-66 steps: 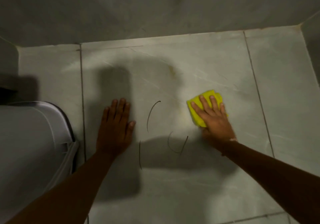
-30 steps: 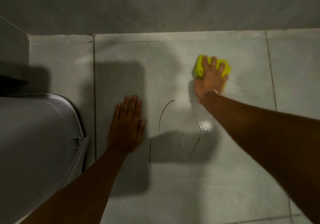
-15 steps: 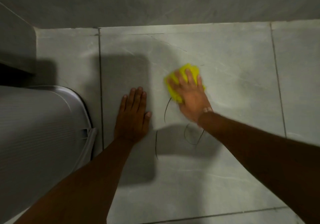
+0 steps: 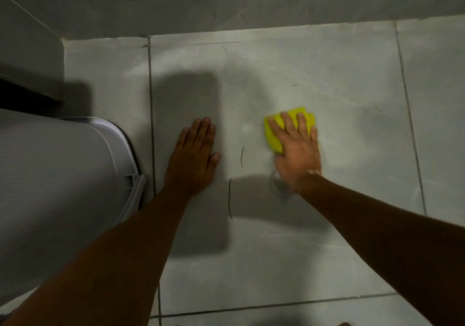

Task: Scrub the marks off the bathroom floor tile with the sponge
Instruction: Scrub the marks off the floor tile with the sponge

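I can't read any words, numbers, labels or brand names here. The dark lines on the floor tile (image 4: 314,79) are only curved and straight marks (image 4: 229,197), not letters that spell anything. The yellow sponge (image 4: 273,134) has no print that I can see. The white ribbed thing (image 4: 63,174) on the left has no writing on the side that shows.
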`<state>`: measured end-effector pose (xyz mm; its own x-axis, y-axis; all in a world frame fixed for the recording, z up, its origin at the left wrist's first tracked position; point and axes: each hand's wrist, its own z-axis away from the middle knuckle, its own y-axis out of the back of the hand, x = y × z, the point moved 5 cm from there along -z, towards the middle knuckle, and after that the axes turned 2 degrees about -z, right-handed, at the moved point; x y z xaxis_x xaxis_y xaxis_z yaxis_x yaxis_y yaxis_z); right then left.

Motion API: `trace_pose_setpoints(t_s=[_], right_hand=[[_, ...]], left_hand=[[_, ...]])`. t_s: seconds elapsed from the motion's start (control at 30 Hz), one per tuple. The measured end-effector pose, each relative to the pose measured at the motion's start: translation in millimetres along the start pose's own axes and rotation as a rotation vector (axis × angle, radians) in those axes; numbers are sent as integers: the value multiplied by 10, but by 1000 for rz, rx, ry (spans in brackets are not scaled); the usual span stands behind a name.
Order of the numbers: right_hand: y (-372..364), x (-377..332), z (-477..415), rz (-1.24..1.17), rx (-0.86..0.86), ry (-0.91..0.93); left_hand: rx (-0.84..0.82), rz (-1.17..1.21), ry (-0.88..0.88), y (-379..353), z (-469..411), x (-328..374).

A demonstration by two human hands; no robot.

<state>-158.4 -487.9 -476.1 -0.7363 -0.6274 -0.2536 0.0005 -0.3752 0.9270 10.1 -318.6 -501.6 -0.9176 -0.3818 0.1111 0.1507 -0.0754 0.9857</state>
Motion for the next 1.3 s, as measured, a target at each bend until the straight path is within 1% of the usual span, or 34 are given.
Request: trace_pose_setpoints(t_s=[0.03,0.07,0.13,0.17,0.2,0.23,0.27,0.3,0.33,0.37,0.4,0.47,0.5,0.53,0.57,0.63,0.67,0.7,0.73,0.8,0.83,0.87,0.9,0.97,1.0,1.03,1.07,1.1,1.13,1.17,1.2,1.23,1.3], right_hand=[[-11,-150,-88,4,-11,-26],[-70,-313,-69,33,-41,69],[-238,-433,160,101,-122,407],[-248,-340,323,116,-178,511],[-189,-203,411,92,-194,523],[-131,-92,363,66,-147,477],[-84,-20,231,45,-90,362],[-64,-1,62,20,-43,208],[-33,-76,-86,-16,-16,84],[-30,-188,-147,-20,-24,49],[-73,-289,-105,10,-44,115],[-182,-310,176,111,-104,426],[-182,-192,354,132,-157,531],[-146,-30,434,117,-174,561],[-112,101,383,90,-149,521],[-60,186,114,38,-55,257],[-29,119,-12,13,-5,136],[-27,13,-69,11,9,113],[-62,-86,-40,40,-6,206],[-171,-63,233,155,-83,595],[-151,112,374,207,-140,729],[-78,315,400,218,-163,762],[-5,482,327,215,-142,697],[97,631,128,162,-102,354],[109,566,109,119,-93,241],[69,447,186,110,-92,255],[-9,342,349,116,-102,376],[-104,317,578,149,-133,552],[-157,386,827,189,-203,706],[-144,529,978,212,-253,784],[-89,671,984,211,-252,791],[-56,769,891,201,-217,728],[-10,764,586,199,-141,470]], left_hand=[[2,-1,-1,-16,-5,-7],[-1,-5,-5,-27,-1,-13],[-7,-14,-5,-22,3,-26],[-6,-17,-3,-12,1,-25],[-5,-12,0,0,-3,-27],[-3,-5,0,6,-5,-31],[1,0,-5,0,-1,-28],[8,0,-12,-14,9,-21],[16,-5,-18,-26,10,-18],[19,-8,-19,-32,11,-22],[20,-7,-18,-26,14,-27],[19,-8,-18,0,19,-23],[18,-13,-18,13,16,-13],[15,-13,-14,15,12,-8],[12,-8,-11,9,9,-8],[15,-6,-10,-14,13,-15],[15,-10,-12,-30,8,-23],[13,-13,-14,-40,5,-31],[15,-13,-14,-39,0,-35],[24,-12,-11,-29,-5,-35],[25,-16,-11,-25,-5,-36],[27,-19,-9,-24,-2,-36],[35,-21,-5,-23,-1,-37],[43,-27,-12,-32,-5,-30],[40,-28,-17,-37,0,-23],[43,-26,-16,-33,1,-29],[48,-23,-13,-29,0,-30],[50,-21,-13,-23,-6,-36],[46,-18,-16,-21,-9,-39],[42,-16,-15,-22,-5,-40],[43,-18,-11,-24,7,-43],[47,-20,-10,-27,12,-40],[44,-24,-16,-32,-8,-35]])
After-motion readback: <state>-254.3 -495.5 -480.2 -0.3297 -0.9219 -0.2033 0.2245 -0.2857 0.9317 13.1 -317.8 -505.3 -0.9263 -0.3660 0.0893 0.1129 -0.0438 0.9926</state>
